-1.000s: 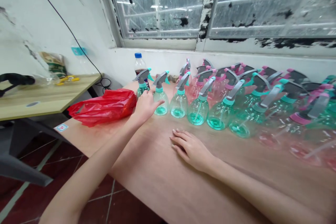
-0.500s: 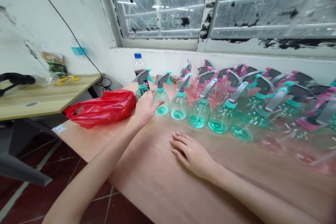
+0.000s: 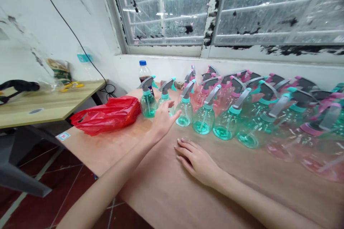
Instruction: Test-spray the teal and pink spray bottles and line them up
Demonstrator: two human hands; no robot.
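Observation:
My left hand [image 3: 164, 118] is raised in front of a green spray bottle [image 3: 165, 97] and covers part of its body. Its fingers and thumb are apart, and nothing is in them. Left of it stands the end green spray bottle [image 3: 148, 105], with a grey trigger head and turquoise collar. To the right is another green spray bottle [image 3: 184, 112]. My right hand [image 3: 199, 159] lies on the tabletop [image 3: 172, 189] with its fingers loosely stretched and slightly bent, holding nothing, below the row of bottles.
Several pink spray bottles [image 3: 309, 134] and green ones crowd the right and back. A red plastic bag [image 3: 107, 114] lies at the left. Behind the row stands a blue-capped drink bottle [image 3: 143, 71]. A side desk [image 3: 53, 111] and a hanging cable [image 3: 70, 27] are farther left.
My left hand has moved right, away from the end green bottle, which now shows fully, to the front of its neighbour. My right hand stays in place. The view has tilted slightly.

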